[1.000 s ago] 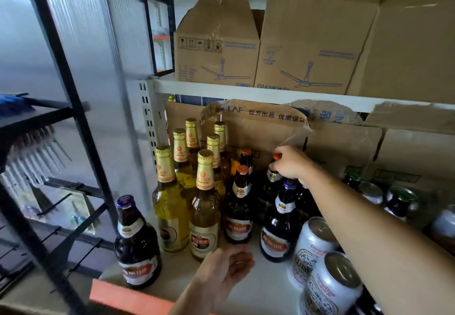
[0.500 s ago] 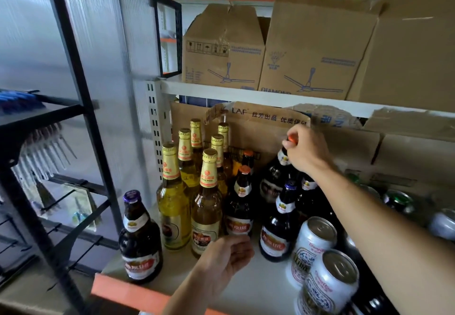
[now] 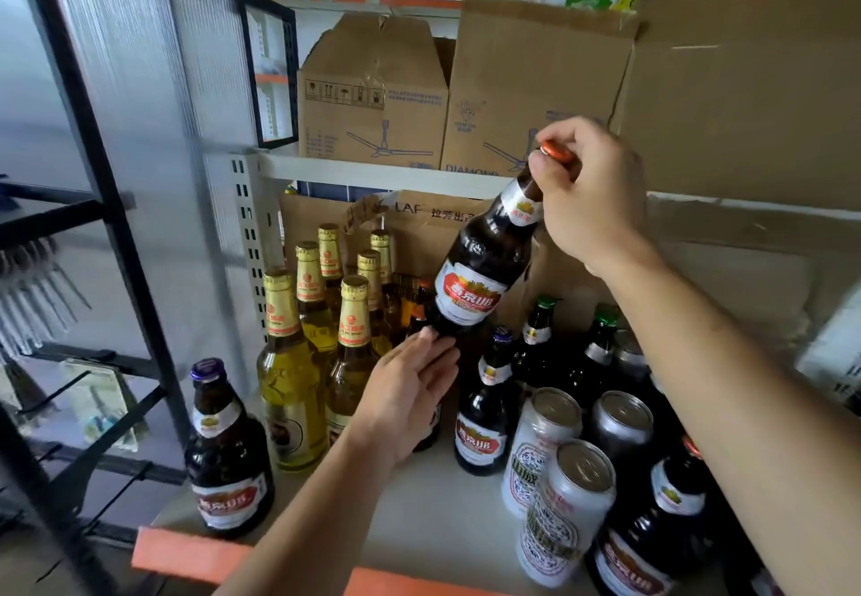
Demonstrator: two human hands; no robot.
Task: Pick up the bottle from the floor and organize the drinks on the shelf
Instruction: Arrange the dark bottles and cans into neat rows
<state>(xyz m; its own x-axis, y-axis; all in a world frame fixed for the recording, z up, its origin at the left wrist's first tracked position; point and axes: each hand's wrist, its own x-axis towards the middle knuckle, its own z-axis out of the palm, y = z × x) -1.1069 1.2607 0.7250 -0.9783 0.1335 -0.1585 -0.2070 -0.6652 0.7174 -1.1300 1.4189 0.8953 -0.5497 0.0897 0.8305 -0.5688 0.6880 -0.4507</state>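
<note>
My right hand [image 3: 588, 190] grips the neck of a tall dark beer bottle [image 3: 480, 269] with an orange cap and a red-and-white label, held tilted in the air above the shelf [image 3: 433, 511]. Straight fingers of my left hand [image 3: 410, 390] touch its base from below. Below stand several yellow bottles with gold foil [image 3: 291, 362] at the left and several dark bottles [image 3: 487, 409] in the middle. A short dark bottle with a purple cap [image 3: 223, 451] stands alone at the shelf's front left corner. Silver cans [image 3: 563, 507] sit at the front right.
Cardboard boxes [image 3: 372, 97] fill the upper shelf, and a torn box [image 3: 419, 222] stands behind the bottles. A black metal rack [image 3: 93, 176] rises at the left. The shelf's front edge is orange [image 3: 195, 553]. More dark bottles and cans crowd the right side.
My right hand has lifted the dark orange-capped bottle up out of the group and tilted it. My left hand has risen from the shelf front to touch the bottle's base.
</note>
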